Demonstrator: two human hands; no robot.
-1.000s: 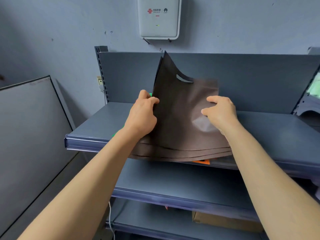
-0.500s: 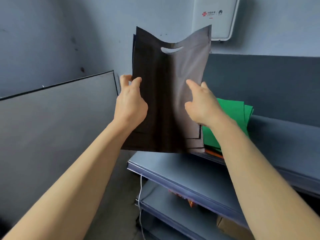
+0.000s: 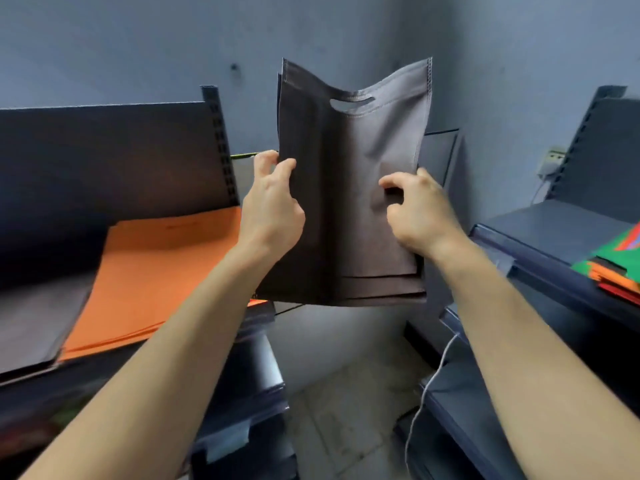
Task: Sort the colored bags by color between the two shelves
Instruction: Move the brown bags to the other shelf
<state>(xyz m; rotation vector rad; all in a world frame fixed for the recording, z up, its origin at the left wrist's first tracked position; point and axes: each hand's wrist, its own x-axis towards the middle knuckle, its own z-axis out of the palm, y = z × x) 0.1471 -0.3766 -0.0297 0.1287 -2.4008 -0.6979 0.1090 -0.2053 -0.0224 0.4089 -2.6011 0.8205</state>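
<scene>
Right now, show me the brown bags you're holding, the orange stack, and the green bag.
brown bags (image 3: 349,216): head view, middle of the front bag's face.
orange stack (image 3: 156,271): head view, middle of the top bag.
green bag (image 3: 611,256): head view, its visible top face.

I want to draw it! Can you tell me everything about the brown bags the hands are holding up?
The brown bags are a thin stack of flat, dark brown sacks, cloth-like, with stitched edges. An oval handle hole is cut near the top. Stepped bottom edges show several layers. They stand upright in the air. The left hand grips the left edge; the right hand pinches the front near the right edge.
</scene>
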